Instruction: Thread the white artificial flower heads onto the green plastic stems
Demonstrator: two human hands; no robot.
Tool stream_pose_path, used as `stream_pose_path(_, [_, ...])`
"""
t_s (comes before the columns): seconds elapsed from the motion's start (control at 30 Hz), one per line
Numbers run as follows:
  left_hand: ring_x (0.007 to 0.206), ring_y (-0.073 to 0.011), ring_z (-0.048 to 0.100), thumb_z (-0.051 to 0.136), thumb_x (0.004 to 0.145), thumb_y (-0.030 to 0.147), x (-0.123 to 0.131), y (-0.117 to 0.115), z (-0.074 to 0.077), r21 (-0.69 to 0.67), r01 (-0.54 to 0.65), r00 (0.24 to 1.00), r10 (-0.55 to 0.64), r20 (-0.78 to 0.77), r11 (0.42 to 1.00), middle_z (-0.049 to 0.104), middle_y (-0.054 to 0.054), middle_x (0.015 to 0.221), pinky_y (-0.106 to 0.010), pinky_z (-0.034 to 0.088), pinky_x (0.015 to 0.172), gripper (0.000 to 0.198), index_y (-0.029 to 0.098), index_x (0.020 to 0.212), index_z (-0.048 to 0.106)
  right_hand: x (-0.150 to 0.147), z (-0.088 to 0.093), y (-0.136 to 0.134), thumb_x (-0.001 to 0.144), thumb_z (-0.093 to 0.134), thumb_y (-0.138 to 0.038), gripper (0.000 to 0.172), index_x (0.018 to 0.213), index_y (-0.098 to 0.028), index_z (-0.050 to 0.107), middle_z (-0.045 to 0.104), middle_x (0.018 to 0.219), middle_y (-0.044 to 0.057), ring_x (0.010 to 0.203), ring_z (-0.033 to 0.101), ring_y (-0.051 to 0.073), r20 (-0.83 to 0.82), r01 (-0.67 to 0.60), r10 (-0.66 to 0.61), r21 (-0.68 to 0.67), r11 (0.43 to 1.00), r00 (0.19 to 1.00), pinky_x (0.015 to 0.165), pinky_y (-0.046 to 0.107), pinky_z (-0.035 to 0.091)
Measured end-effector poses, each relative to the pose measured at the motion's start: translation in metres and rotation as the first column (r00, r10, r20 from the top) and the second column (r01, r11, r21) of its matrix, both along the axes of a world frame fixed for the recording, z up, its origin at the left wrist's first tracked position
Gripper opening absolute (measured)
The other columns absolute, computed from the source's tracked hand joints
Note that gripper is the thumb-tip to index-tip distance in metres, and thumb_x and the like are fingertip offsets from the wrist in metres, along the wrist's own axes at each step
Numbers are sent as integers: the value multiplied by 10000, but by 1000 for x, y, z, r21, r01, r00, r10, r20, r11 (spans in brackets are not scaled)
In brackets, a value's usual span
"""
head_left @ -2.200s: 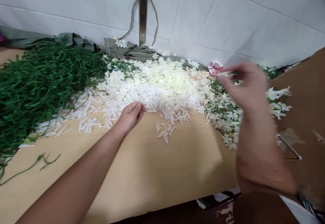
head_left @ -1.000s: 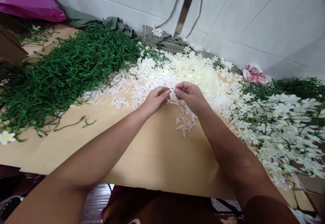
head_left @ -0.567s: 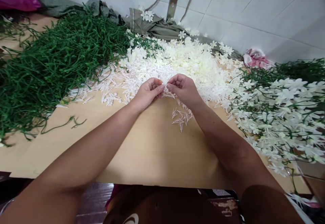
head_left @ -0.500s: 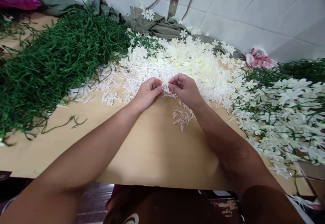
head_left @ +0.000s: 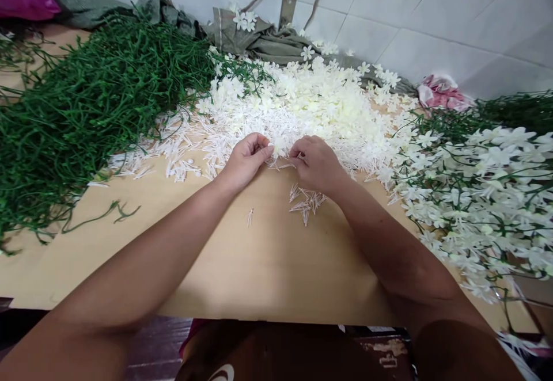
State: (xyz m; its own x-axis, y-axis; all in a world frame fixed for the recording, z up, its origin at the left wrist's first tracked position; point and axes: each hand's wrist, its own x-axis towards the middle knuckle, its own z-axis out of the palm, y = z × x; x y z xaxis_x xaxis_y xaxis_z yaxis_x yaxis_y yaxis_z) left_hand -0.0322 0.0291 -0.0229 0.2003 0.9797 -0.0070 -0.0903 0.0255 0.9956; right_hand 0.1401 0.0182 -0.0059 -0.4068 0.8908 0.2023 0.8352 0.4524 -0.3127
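Observation:
With thumb and forefinger, my left hand pinches a white artificial flower at its edge, just in front of the heap. To its right my right hand is closed, its fingertips drawn together around what looks like a thin white stem, mostly hidden by the fingers. A small gap separates the two hands. Beneath the right hand lies a small cluster of thin white stems on the brown board. A pair of loose white stems rests nearer me, below the left forearm.
Behind my hands spreads a heap of white flower heads and thin white stems. Green plastic stems are piled at the left. Finished-looking flower sprays lie at the right. A tiled wall and grey cloth border the back.
My right hand has moved away from the flower, slightly down and right, opening a gap between the hands. Two loose stems now show on the board below the left hand. The view has shifted slightly.

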Motion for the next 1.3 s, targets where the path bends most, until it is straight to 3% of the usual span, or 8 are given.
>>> stream_pose_path(0.23, [496,-66,359,587,757,170,1,0,-1,18,-8,998,9,-56,1000,459,59,566,-221,258,464,108,185,717,488,-6,-7,-1,802,446,-89,146,772,-148,575,598,892,150,884,477,260,91,-60,61,-9,998,994,785,391,404])
stream_pose_path(0.33, [505,-70,353,586,759,171,2,-1,-2,49,-7,995,12,-101,999,436,60,568,-224,259,474,114,185,709,484,0,-5,0,780,468,-85,110,741,-175,519,589,812,92,805,486,210,-88,-19,24,56,998,996,758,361,411])
stream_pose_path(0.43, [527,-75,355,587,763,171,3,-1,-2,95,-21,986,36,-163,995,433,55,579,-223,261,489,111,181,711,489,8,3,-3,772,500,-98,97,753,-193,495,562,716,13,683,482,146,-321,26,-17,25,999,947,668,302,407])
stream_pose_path(0.5, [540,-77,358,589,765,172,4,-1,-3,121,-30,980,53,-192,992,428,54,580,-220,267,499,110,178,712,493,8,7,-6,786,515,-122,76,763,-194,505,565,707,-1,666,489,133,-386,21,-5,38,999,922,656,293,406])
stream_pose_path(0.67, [551,-79,365,594,764,186,5,-1,-6,147,-19,975,51,-215,989,428,49,588,-221,282,517,113,176,710,496,-1,1,-8,832,487,-144,109,752,-196,539,582,771,47,779,475,182,-205,-22,103,361,932,973,742,340,407])
stream_pose_path(0.77, [558,-78,372,590,764,186,5,-2,-7,146,-15,974,48,-222,989,435,47,603,-224,289,529,101,174,718,501,-3,-9,-5,868,455,-158,156,766,-189,569,571,772,68,788,448,199,-100,-52,110,462,886,989,737,345,407])
stream_pose_path(1.1, [570,-77,399,604,758,175,4,-1,-10,149,0,978,31,-205,989,468,45,612,-228,315,553,82,168,722,531,-6,-13,-7,888,434,-169,201,764,-174,591,572,772,87,795,433,215,-1,-38,44,469,882,999,729,364,396])
stream_pose_path(1.3, [588,-80,460,608,762,183,2,-4,-6,153,52,987,-27,-160,987,526,32,630,-223,356,570,60,162,734,560,-6,-18,-4,898,458,-207,186,763,-181,582,589,764,72,783,459,199,-121,-49,115,447,893,986,722,339,414])
